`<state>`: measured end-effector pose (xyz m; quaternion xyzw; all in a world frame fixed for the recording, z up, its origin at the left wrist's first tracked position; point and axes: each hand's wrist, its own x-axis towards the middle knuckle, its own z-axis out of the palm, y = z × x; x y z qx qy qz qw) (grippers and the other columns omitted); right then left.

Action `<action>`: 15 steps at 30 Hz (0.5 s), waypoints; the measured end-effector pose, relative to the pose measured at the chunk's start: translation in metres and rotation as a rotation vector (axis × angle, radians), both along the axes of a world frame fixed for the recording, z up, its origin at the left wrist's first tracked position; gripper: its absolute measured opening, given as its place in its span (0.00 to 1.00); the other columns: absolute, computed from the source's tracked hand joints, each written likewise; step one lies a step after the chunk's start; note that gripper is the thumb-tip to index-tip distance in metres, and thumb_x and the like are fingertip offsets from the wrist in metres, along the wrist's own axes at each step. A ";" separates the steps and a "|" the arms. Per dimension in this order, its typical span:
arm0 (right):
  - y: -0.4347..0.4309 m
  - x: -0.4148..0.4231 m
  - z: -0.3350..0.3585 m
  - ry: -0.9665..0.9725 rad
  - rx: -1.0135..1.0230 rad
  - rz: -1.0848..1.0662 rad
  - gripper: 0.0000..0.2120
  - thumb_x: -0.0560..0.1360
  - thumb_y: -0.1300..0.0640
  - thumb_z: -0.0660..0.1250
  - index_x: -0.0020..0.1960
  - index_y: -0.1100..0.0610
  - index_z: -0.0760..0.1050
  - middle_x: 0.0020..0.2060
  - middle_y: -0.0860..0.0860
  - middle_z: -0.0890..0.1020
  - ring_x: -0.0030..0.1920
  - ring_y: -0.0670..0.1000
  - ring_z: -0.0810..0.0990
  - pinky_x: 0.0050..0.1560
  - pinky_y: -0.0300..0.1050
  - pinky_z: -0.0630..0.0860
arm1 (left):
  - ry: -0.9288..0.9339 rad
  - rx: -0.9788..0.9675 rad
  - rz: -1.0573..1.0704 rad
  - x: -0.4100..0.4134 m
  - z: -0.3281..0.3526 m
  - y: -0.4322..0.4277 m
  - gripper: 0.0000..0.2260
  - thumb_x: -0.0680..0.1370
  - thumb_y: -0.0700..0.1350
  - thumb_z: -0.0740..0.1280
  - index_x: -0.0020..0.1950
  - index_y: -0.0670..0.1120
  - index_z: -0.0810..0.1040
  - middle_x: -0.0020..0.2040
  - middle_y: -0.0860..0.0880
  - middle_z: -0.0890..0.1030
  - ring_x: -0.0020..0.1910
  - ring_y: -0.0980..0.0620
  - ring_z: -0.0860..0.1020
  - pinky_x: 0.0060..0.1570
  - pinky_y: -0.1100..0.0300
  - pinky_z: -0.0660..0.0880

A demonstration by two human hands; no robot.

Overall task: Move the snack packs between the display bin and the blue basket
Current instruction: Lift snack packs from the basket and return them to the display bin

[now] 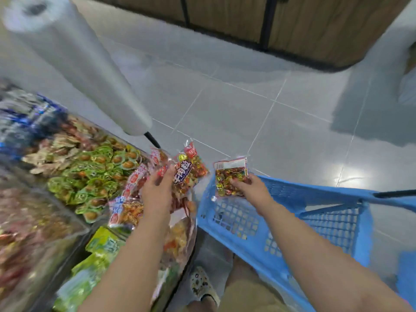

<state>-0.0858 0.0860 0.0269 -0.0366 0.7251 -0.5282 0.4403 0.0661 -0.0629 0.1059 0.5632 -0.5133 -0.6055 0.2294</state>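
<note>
L hand (157,191) grips a pack (188,170), R hand (253,190) edge-pinches 2nd pack (231,179) over basket (299,190) rim; may slip, land outside.

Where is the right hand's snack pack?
Head view, right of centre: the right hand pinches the snack pack over the left end of the blue basket.

One wide-angle camera, worn on the head, looks forward and steeply down from close above the work. The display bin (85,228) fills 7 to 10 o'clock, the blue basket (315,190) lies at 4 o'clock, and the tiled floor (247,104) runs toward 12.
</note>
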 end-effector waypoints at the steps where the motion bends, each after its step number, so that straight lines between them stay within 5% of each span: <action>1: -0.012 0.004 0.013 0.011 -0.024 0.032 0.06 0.73 0.61 0.71 0.47 0.53 0.77 0.43 0.52 0.83 0.41 0.47 0.81 0.43 0.34 0.77 | 0.075 0.014 0.047 0.010 0.015 -0.007 0.14 0.77 0.51 0.67 0.60 0.48 0.77 0.60 0.40 0.80 0.60 0.38 0.77 0.58 0.36 0.74; 3: -0.037 0.017 0.037 0.039 -0.054 0.124 0.09 0.72 0.64 0.70 0.49 0.54 0.76 0.45 0.55 0.82 0.45 0.52 0.81 0.47 0.42 0.79 | 0.259 0.068 0.129 0.037 0.039 -0.024 0.07 0.80 0.50 0.63 0.56 0.51 0.76 0.59 0.42 0.81 0.56 0.41 0.80 0.51 0.39 0.77; 10: -0.135 0.111 0.106 0.155 -0.174 0.437 0.12 0.69 0.63 0.72 0.45 0.47 0.78 0.42 0.49 0.84 0.46 0.55 0.83 0.51 0.53 0.80 | 0.527 0.160 0.348 0.171 0.092 -0.072 0.15 0.83 0.50 0.55 0.68 0.47 0.69 0.63 0.43 0.78 0.49 0.48 0.83 0.35 0.49 0.81; 12: -0.158 0.142 0.117 0.124 -0.208 0.510 0.14 0.69 0.64 0.72 0.51 0.50 0.78 0.48 0.54 0.83 0.47 0.57 0.83 0.51 0.56 0.80 | 0.564 0.165 0.386 0.208 0.099 -0.079 0.20 0.83 0.46 0.58 0.74 0.43 0.62 0.66 0.41 0.76 0.54 0.46 0.81 0.36 0.49 0.81; 15: -0.185 0.184 0.132 0.193 -0.190 0.610 0.26 0.70 0.60 0.73 0.66 0.58 0.71 0.58 0.58 0.78 0.48 0.57 0.82 0.45 0.47 0.82 | 0.583 0.100 0.393 0.257 0.109 -0.084 0.14 0.80 0.36 0.61 0.65 0.42 0.70 0.54 0.40 0.79 0.42 0.47 0.82 0.35 0.48 0.80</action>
